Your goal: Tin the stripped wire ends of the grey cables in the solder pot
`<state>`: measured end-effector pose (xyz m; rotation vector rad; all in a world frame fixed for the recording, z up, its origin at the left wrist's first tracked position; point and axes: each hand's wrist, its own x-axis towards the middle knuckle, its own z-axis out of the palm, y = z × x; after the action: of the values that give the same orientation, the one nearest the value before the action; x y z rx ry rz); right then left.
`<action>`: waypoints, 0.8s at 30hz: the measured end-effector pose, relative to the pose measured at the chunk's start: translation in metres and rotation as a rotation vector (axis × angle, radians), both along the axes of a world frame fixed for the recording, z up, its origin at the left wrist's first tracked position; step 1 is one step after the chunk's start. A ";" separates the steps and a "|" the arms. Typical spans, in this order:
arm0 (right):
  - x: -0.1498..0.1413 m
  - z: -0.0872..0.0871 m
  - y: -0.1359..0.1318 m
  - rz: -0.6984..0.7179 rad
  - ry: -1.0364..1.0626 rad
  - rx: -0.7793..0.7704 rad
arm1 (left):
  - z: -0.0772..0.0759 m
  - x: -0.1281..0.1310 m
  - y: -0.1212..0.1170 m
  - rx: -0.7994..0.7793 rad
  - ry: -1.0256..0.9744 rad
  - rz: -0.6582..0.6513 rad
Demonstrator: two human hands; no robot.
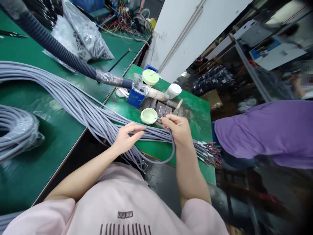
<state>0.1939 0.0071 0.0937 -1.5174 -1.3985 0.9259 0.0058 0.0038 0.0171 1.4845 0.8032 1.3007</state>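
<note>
Pinched in my right hand [178,128] is the end of a grey cable [174,147], which loops down below the wrist. Thin bare wires stick out of that end toward a small pale-green round dish [149,116]. My left hand [128,137] rests over a long bundle of grey cables [97,116], fingers stretched out and a little apart, holding nothing. At the right the bundle ends in stripped tips with coloured wires [210,153] and white tags. Just behind my right fingers lies a small clear piece [164,110] over a dark metal block.
A ribbed dark hose [61,49] crosses to a blue box [136,97]. Behind stand a pale-green lid [150,77] and a white tub [173,90]. A coiled cable [17,130] lies left, plastic bags [83,32] further back. A person in a purple shirt [264,133] is at right.
</note>
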 end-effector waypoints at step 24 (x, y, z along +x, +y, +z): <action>-0.018 -0.017 -0.050 0.036 0.200 -0.037 | 0.011 0.045 -0.011 -0.031 -0.347 0.126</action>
<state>0.1756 -0.0428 0.0769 -1.3894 -1.2744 1.0994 0.0506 -0.0072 0.0285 1.1536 0.6925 1.5789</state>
